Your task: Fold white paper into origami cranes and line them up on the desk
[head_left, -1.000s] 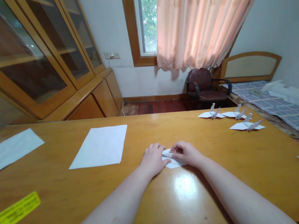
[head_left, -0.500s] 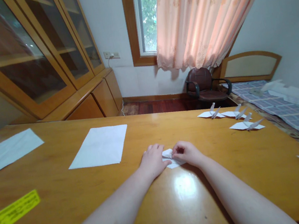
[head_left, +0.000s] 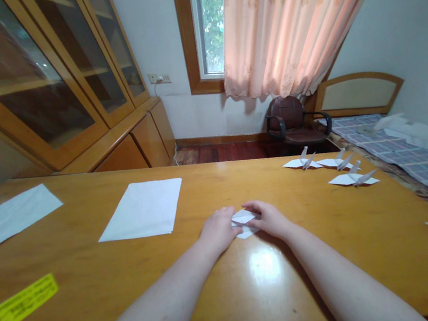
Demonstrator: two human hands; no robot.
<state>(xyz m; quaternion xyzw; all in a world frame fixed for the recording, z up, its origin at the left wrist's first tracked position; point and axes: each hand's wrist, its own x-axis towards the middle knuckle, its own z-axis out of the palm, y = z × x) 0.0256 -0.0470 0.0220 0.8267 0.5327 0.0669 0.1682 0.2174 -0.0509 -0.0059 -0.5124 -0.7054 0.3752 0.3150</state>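
Observation:
A small white folded paper [head_left: 243,215] lies on the table between my two hands, with creased flaps showing at its top and bottom. My left hand [head_left: 218,229] holds its left edge, the thumb resting low on the paper and the fingers curled beyond it. From the other side, my right hand [head_left: 269,220] grips the right edge, with forefinger and thumb bent round it. The paper's side corners are hidden under my fingers.
Three folded paper cranes [head_left: 353,179] stand toward the far right of the wooden table [head_left: 220,310]. White paper sheets [head_left: 144,208] lie left of centre, another long white sheet [head_left: 9,218] farther left. A yellow label [head_left: 19,307] is at the near left.
My right hand's fingers have opened from a tight pinch to a wider hold on the right edge. The paper's upper flap now lies spread and shows more fully. My left hand is nearly still.

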